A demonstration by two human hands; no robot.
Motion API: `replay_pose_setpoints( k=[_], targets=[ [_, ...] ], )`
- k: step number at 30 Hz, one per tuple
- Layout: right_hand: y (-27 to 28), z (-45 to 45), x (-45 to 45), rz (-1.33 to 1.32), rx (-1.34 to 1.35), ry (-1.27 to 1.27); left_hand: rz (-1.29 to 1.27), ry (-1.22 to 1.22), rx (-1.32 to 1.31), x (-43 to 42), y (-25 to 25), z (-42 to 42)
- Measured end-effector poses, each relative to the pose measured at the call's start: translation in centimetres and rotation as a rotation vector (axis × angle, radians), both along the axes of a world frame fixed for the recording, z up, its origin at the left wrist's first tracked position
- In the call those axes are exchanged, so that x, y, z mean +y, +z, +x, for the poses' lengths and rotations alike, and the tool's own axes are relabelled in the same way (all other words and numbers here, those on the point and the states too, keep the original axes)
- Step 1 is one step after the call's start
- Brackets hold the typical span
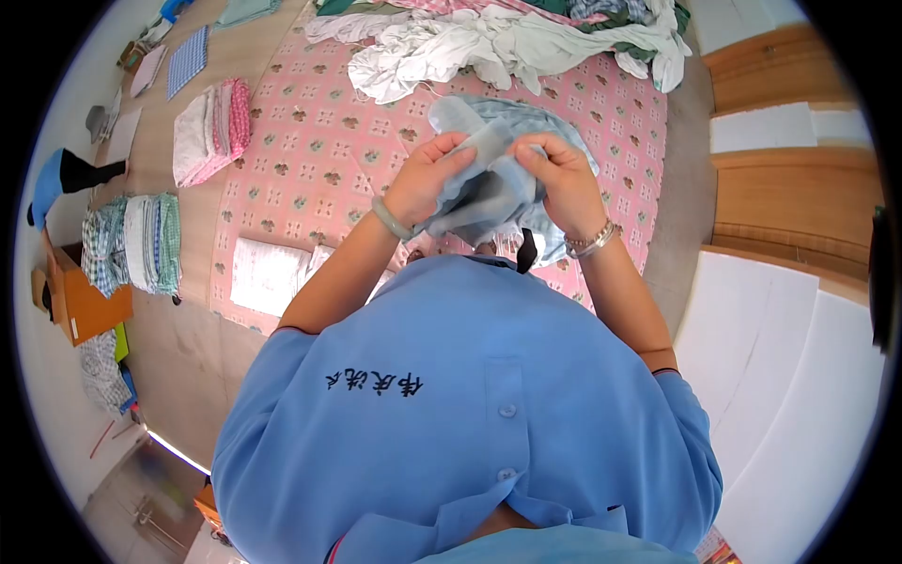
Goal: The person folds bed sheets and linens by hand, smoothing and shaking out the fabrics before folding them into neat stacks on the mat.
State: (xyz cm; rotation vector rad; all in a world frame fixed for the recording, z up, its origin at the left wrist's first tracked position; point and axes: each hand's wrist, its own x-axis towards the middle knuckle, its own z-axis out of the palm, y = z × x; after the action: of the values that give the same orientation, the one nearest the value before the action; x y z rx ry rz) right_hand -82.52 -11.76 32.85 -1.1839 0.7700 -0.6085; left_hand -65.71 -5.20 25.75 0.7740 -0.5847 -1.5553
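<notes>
A thin, crumpled light blue-grey cloth (480,204) is stretched between my two hands in front of my body. My left hand (427,180), below a pale green bangle, pinches its edge between thumb and fingers. At the other side my right hand (564,180), with a silver bracelet and band at the wrist, pinches the same cloth close by. More of the cloth bunches up beyond and beneath the hands. Its kind cannot be made out from the folds.
A pink patterned sheet (310,141) covers the floor. A heap of white cloth (460,47) lies at its far end. To the left are folded pink and white fabrics (211,132), checked stacks (141,242) and an orange-brown box (85,291). Wooden cabinets (789,197) line the right.
</notes>
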Motion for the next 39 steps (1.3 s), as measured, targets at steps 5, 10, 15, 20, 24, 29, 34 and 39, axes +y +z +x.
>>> replay_pose_setpoints(
  k=[5,10,15,20,24,29,34,39],
  targets=[
    [-2.1,-0.2,-0.1,-0.040,-0.028,-0.075,-0.004,-0.074,-0.045,0.2,0.7,-1.6],
    [-2.6,-0.3,0.2,-0.214,0.073,-0.050,-0.027,-0.005,-0.231,0.5,1.0,-3.5],
    [-4.1,-0.8,0.1,-0.078,0.027,-0.123,-0.040,0.066,-0.493,0.7,-0.6,-4.0],
    [-4.8,-1.8,0.8,-0.052,0.037,-0.034,-0.079,0.114,-0.349,1.3,-0.6,-4.2],
    [-4.7,-2.3,0.9,0.057,-0.003,-0.013,-0.041,0.051,-0.329,1.6,0.1,-4.3],
    [-4.5,-2.6,1.0,0.048,-0.024,0.007,-0.007,-0.047,-0.386,1.8,0.7,-4.0],
    [-4.1,-2.9,1.8,0.062,-0.007,-0.061,-0.080,0.001,-0.574,2.2,0.2,-4.4],
    [-4.2,-2.9,2.0,0.035,-0.013,-0.108,-0.136,0.064,-0.654,2.8,0.2,-5.1]
  ],
)
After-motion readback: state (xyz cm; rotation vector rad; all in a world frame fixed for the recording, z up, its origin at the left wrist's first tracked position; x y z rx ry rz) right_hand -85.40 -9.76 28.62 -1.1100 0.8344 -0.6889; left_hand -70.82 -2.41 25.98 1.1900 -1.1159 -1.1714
